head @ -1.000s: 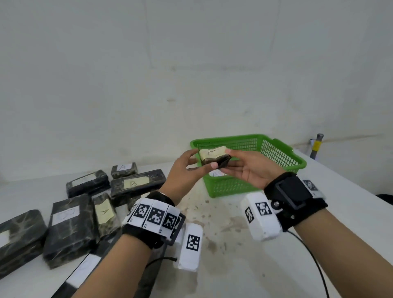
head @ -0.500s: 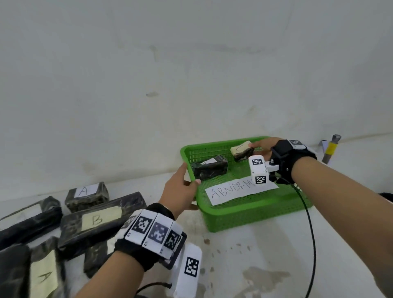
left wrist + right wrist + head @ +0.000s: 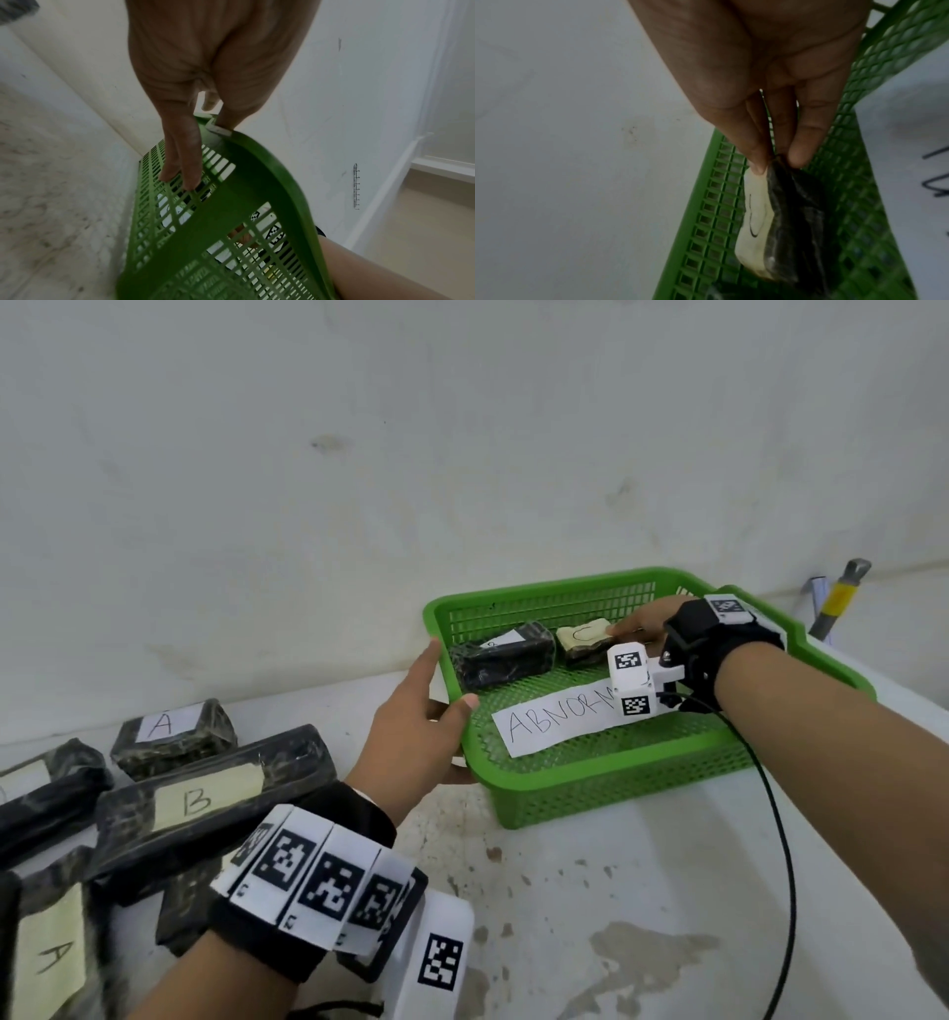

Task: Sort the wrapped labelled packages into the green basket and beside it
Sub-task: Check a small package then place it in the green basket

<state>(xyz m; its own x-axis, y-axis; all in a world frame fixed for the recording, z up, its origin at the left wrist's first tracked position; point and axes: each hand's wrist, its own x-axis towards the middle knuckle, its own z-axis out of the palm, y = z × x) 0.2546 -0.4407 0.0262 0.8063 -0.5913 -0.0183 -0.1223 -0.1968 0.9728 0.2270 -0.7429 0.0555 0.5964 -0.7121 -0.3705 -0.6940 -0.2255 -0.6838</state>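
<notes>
Nearest the camera, the unsorted packages point(image 3: 200, 803) lie in a heap on the table's point(image 3: 590, 916) left side, labels A and B showing, some overlapping; they are well apart from the basket point(image 3: 606, 778), and a careless reach into that heap could drag a neighbour along or hide a label, so a package could be misread and end up in the wrong place. Next out, the left hand point(image 3: 416, 726) steadies the basket's left wall: the thumb hooks over the rim and straight fingers lie flat against the mesh outside, a light brace, not a firm grasp. If that hand presses or lifts, I judge the light plastic basket could tip or slide on the stained table and shift what is inside. On the basket floor lies a paper strip point(image 3: 554, 721) hand-lettered "ABNORM…", its end hidden by the wrist camera. Behind it a dark package point(image 3: 506, 660) rests near the left wall with a white label whose letter I cannot read. Farthest, near the back wall, the right hand point(image 3: 649, 624) pinches one end of the C package point(image 3: 583, 639) between thumb and fingertips point(image 3: 800, 156); it sits just beside the dark package, low in the basket, though whether it rests on the floor is unclear. Let go while it is tilted, and it may roll label-down or knock its neighbour.
</notes>
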